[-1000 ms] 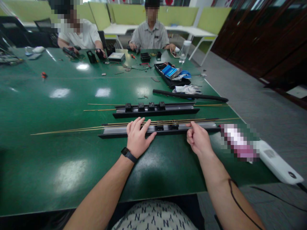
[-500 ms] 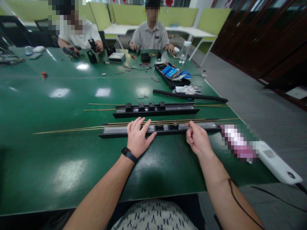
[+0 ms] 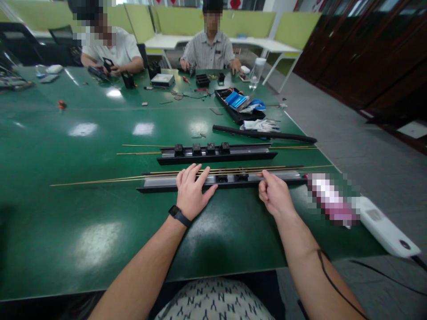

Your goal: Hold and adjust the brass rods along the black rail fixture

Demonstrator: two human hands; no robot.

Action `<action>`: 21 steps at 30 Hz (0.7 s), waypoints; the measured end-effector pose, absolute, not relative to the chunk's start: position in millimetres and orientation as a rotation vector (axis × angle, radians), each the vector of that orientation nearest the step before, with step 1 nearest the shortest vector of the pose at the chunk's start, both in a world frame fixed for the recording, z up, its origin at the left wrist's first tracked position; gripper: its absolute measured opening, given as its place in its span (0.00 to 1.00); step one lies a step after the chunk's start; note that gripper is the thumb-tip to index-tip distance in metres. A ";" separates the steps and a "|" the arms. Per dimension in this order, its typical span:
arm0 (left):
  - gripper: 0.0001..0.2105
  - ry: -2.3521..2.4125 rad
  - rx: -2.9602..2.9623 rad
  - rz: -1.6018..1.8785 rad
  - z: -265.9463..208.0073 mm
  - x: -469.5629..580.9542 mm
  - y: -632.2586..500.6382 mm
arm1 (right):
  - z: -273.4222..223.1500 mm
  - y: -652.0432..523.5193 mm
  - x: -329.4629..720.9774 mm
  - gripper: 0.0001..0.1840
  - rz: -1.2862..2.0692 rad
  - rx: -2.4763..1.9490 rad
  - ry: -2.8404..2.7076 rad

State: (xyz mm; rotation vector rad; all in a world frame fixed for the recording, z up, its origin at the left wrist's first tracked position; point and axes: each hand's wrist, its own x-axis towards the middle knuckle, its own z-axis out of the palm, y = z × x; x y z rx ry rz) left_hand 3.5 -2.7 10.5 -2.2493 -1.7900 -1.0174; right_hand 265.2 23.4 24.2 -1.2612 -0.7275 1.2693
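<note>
The nearer black channel (image 3: 160, 183), with a silver inside, lies across the table in front of me. Several thin brass rods (image 3: 110, 180) run along it and stick out past its left end. My left hand (image 3: 192, 189) rests over the channel and rods, fingers spread. Farther right, my right hand (image 3: 275, 191) is closed, its index finger and thumb pinching at a brass rod; the exact contact is partly hidden. Between the hands, black blocks (image 3: 242, 174) sit in the channel under the rods.
Beyond is a second black channel (image 3: 216, 157) with several black blocks and rods. Behind it lie a black bar (image 3: 263, 133), white gloves (image 3: 262, 125) and a black tray (image 3: 230, 110). A white power strip (image 3: 387, 226) is at the right edge. Two people work across the table.
The left tip of the longest brass rod has shifted slightly right. My hands hold nearly the same places. Across the table, the person at left has lowered a black part.
</note>
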 end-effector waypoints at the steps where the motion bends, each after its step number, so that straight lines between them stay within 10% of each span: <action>1: 0.24 -1.789 -2.249 -1.016 10.3 3.4 -2.6 | 24.0 23.6 265.6 0.16 1.256 -1.262 -0.723; 21: 0.24 -1.779 -2.247 -1.003 11.0 3.0 -3.1 | 21.0 26.5 269.9 0.16 1.174 -1.262 -0.663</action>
